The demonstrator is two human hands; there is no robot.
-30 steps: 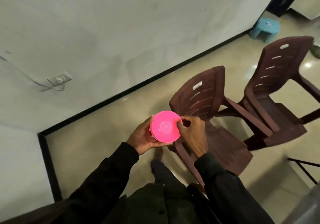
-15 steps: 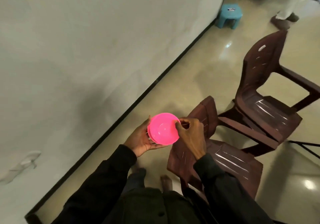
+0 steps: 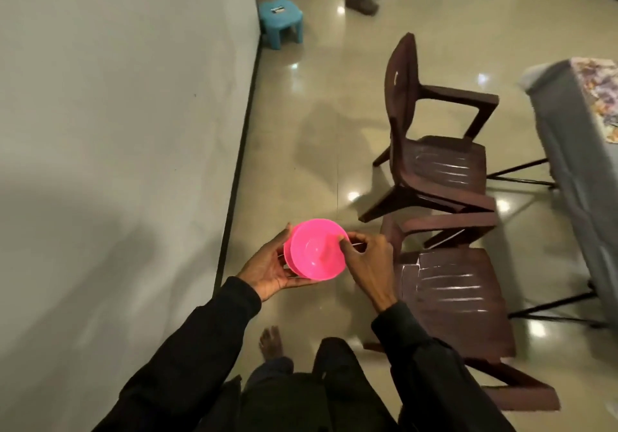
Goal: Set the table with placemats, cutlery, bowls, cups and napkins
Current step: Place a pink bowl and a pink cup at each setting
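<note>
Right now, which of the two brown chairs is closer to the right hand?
The near chair, whose seat lies just beside the right hand; the far chair stands beyond it.

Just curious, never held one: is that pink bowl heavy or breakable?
Probably light: the left hand cradles the pink bowl in its palm. Likely stiff plastic: the right hand pinches its rim and it shows no bending. Glossy, so maybe slippery.

A plain grey wall (image 3: 117,97) meets a glossy beige tiled floor (image 3: 317,97). Two dark brown plastic chairs (image 3: 438,160) stand side by side. A small blue plastic stool (image 3: 282,22) stands by the wall.
</note>
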